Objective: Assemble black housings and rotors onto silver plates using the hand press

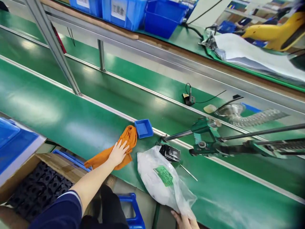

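My left hand [118, 153] lies on an orange cloth [130, 136] on the green bench, its fingers spread. A small blue tray [144, 128] stands just beyond the cloth. At the bench's front edge, my right hand [184, 220] has its fingers closed on the near end of a translucent white plastic bag [152, 171] with a green label. What the bag contains cannot be made out. Black box-like parts [169, 153] sit by the bag's far end, and a thin white stick [188, 172] lies beside it.
A jointed arm stand [205, 143] reaches in from the right. Below the bench at left is a cardboard box [62, 167] of black parts, with a blue stool [133, 206] nearby. Blue bins [164, 19] line the shelf above. A metal post [54, 47] rises at left.
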Action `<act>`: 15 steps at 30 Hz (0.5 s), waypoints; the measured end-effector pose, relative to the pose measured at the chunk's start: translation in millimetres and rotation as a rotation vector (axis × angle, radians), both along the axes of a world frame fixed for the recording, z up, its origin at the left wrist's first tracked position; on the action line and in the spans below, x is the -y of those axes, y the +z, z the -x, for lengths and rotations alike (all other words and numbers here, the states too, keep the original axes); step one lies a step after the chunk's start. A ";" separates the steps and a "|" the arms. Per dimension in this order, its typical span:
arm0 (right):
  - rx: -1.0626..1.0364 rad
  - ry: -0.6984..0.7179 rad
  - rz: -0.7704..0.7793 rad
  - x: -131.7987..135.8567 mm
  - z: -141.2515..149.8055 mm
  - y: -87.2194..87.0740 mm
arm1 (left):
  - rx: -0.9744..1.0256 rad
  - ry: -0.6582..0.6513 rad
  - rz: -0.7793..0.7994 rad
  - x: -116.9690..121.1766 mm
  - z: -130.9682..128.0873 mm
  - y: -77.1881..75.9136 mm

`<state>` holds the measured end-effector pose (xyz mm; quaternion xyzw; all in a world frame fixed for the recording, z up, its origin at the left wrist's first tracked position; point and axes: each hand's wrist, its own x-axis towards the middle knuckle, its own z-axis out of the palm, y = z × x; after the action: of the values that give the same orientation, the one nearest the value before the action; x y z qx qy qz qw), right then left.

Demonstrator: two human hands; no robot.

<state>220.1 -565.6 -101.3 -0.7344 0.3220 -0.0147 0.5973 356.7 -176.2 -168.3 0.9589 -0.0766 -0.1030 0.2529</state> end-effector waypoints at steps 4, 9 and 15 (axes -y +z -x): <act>-0.132 0.048 -0.132 -17.9 -2.3 -6.5 | -0.020 -0.013 0.057 -46.3 62.4 18.1; -0.202 0.218 -0.081 -36.1 -24.9 -8.0 | 0.086 0.426 0.102 -126.1 84.1 65.9; -0.212 0.309 0.059 -35.1 -17.8 -3.3 | 0.232 0.969 0.260 -189.7 104.8 105.1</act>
<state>237.9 -530.5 -104.5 -0.7898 0.2661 0.1452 0.5332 251.9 13.5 -63.1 0.8502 0.3367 0.1434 0.3784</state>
